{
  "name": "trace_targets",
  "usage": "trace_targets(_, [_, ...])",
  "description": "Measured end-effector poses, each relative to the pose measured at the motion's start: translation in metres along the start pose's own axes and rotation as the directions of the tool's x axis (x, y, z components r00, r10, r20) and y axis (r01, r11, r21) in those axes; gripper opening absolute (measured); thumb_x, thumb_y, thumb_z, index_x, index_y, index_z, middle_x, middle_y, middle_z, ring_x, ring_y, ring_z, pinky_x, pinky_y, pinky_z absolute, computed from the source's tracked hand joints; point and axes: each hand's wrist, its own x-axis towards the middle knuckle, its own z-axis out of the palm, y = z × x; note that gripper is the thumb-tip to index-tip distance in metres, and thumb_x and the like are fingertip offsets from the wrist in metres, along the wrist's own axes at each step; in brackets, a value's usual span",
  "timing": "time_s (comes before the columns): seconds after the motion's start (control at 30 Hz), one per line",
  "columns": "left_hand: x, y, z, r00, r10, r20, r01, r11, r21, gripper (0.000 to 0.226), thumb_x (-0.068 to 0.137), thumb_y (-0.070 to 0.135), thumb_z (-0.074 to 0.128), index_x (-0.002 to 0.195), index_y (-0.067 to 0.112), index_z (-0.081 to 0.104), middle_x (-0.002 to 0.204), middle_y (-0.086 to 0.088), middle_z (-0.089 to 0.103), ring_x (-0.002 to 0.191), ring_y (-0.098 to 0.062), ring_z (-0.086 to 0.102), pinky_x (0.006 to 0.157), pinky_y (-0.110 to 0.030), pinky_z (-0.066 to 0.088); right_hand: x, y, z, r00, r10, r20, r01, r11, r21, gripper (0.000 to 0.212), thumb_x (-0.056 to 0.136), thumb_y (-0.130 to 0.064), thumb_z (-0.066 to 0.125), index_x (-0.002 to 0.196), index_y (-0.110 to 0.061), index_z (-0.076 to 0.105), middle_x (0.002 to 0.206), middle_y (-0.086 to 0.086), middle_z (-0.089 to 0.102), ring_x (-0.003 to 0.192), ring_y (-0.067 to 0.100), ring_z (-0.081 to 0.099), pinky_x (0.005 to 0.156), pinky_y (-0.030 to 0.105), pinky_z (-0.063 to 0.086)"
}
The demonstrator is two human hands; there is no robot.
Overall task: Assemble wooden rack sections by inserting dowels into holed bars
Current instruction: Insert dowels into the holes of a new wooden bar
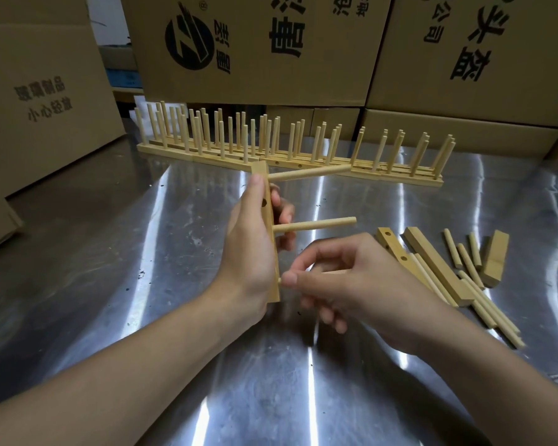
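My left hand (pixel 250 249) grips a holed wooden bar (pixel 267 201), held on end above the table. Two dowels stick out of it to the right: an upper dowel (pixel 310 172) and a middle dowel (pixel 319 224). My right hand (pixel 345 284) pinches a third dowel (pixel 335 272), mostly hidden by the fingers, with its tip at the bar's lowest hole. One empty hole shows on the bar between the upper and middle dowels.
Loose bars (pixel 438 265) and several loose dowels (pixel 484 304) lie on the metal table (pixel 110 284) at the right. Finished rack sections (pixel 271 149) stand in a row at the back. Cardboard boxes (pixel 255 49) wall off the rear and left.
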Motion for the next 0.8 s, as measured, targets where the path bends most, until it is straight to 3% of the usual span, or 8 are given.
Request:
trace_targets(0.13, [-0.0024,-0.0018,0.0005,0.998,0.052,0.020,-0.053,0.998,0.024,0.040,0.113,0.047,0.038,0.087,0.019,0.050,0.071,0.003,0.050,0.064,-0.011,0.047,0.055,-0.022,0.046,0.0010,0.0061,0.0015,1.000,-0.030,-0.003,0.030,0.999,0.030,0.016,0.089,-0.015,0.083,0.079,-0.007,0.074,0.064,0.011,0.066,0.046,0.012,0.054,0.039,0.023,0.045])
trace_targets(0.33, [0.0035,-0.0010,-0.0032,0.998,-0.034,0.054,0.040,0.994,-0.101,0.042,0.109,0.056,0.042,0.085,0.022,0.051,0.071,0.004,0.051,0.063,-0.011,0.050,0.059,-0.027,0.051,0.0023,0.0082,0.0009,0.998,-0.024,0.054,0.013,0.979,0.203,0.015,0.084,-0.016,0.085,0.083,-0.004,0.077,0.069,0.017,0.066,0.048,0.012,0.057,0.044,0.024,0.050])
trace_targets(0.53, [0.0050,0.0036,-0.0036,0.988,-0.065,0.143,0.091,0.980,-0.180,0.045,0.107,0.056,0.042,0.079,0.023,0.052,0.072,0.003,0.048,0.061,-0.012,0.048,0.054,-0.027,0.046,0.0026,0.0077,-0.0001,0.995,0.014,0.095,-0.041,0.957,0.287,0.016,0.079,-0.015,0.085,0.084,-0.002,0.077,0.070,0.016,0.065,0.048,0.012,0.055,0.045,0.022,0.050])
trace_targets(0.8, [0.0050,0.0022,-0.0031,0.996,-0.026,0.082,0.034,0.994,-0.100,0.047,0.106,0.060,0.041,0.079,0.023,0.051,0.071,0.004,0.049,0.058,-0.011,0.046,0.050,-0.027,0.042,0.0047,0.0068,0.0057,0.997,0.046,0.062,-0.062,0.952,0.299,0.012,0.080,-0.012,0.085,0.082,-0.003,0.078,0.069,0.015,0.065,0.049,0.012,0.059,0.046,0.023,0.054])
